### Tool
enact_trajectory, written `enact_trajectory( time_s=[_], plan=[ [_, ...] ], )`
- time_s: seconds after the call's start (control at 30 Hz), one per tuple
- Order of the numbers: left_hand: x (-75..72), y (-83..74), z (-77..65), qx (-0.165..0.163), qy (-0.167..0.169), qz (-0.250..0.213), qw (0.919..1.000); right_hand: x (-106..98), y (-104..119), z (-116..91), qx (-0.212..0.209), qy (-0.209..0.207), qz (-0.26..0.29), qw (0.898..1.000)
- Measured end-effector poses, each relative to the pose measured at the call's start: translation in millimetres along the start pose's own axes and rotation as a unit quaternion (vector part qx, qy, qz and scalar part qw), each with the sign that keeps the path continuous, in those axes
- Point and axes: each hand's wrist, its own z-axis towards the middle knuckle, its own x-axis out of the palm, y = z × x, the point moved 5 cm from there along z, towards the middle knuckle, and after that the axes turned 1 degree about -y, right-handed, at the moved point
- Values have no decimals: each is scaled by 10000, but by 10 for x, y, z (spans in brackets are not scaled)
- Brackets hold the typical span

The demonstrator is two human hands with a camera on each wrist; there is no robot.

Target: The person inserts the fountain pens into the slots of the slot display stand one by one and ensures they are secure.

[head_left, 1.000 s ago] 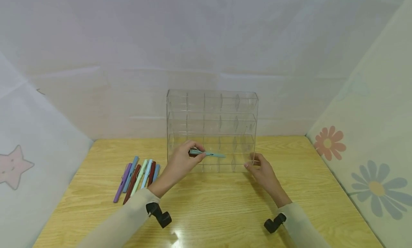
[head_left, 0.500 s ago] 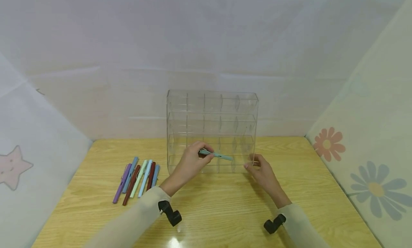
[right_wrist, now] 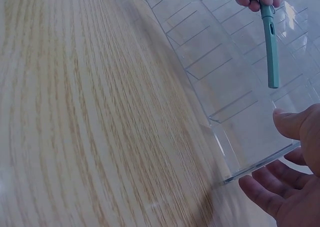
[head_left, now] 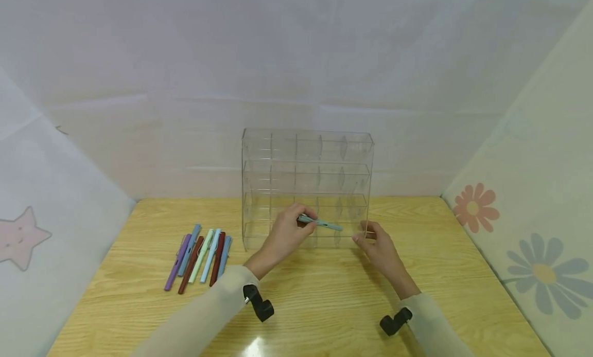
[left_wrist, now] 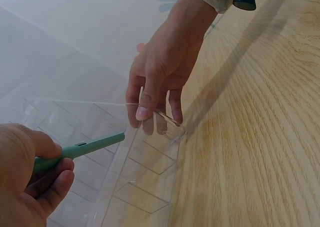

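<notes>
A clear acrylic organizer (head_left: 308, 164) with rows of small compartments stands upright on the table. In front of its lower rows my left hand (head_left: 283, 236) pinches a teal pen (head_left: 330, 226) between thumb and fingers. The pen lies nearly level, its free end pointing right; the left wrist view shows the same pen (left_wrist: 97, 145) angled toward the organizer's right side. My right hand (head_left: 381, 250) grips the lower right edge of the organizer. Seen from the right wrist, the thumb (right_wrist: 290, 123) is on one side of the clear side panel and the other fingers are on its far side.
Left of the organizer several capped pens lie side by side: a purple pen (head_left: 178, 262), dark red pens (head_left: 191, 265), blue ones and a pale green pen (head_left: 201, 256). White cloth (head_left: 185, 64) walls off the wooden table (head_left: 315, 305) at the back and sides.
My left hand has moved a little to the right with the teal pen, bringing its tip nearer the organizer's right side. The right hand has kept its grip on the edge.
</notes>
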Motion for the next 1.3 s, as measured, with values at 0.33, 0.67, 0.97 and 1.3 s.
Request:
enact_trajectory(
  time_s=[0.33, 0.67, 0.97, 1.3],
  plan=[
    [191, -38, 24, -22, 28, 108, 9999, -3, 17, 5, -4, -38, 5, 10000],
    [473, 18, 22, -94, 134, 206, 9997, 2, -52, 3, 134, -1, 137, 9998],
    [601, -3, 49, -253, 164, 368, 9989, -8, -6, 1, -1, -6, 185, 9998],
    [713, -3, 50, -182, 166, 458, 9986, -6, -13, 8, -53, -4, 205, 9998]
  ],
)
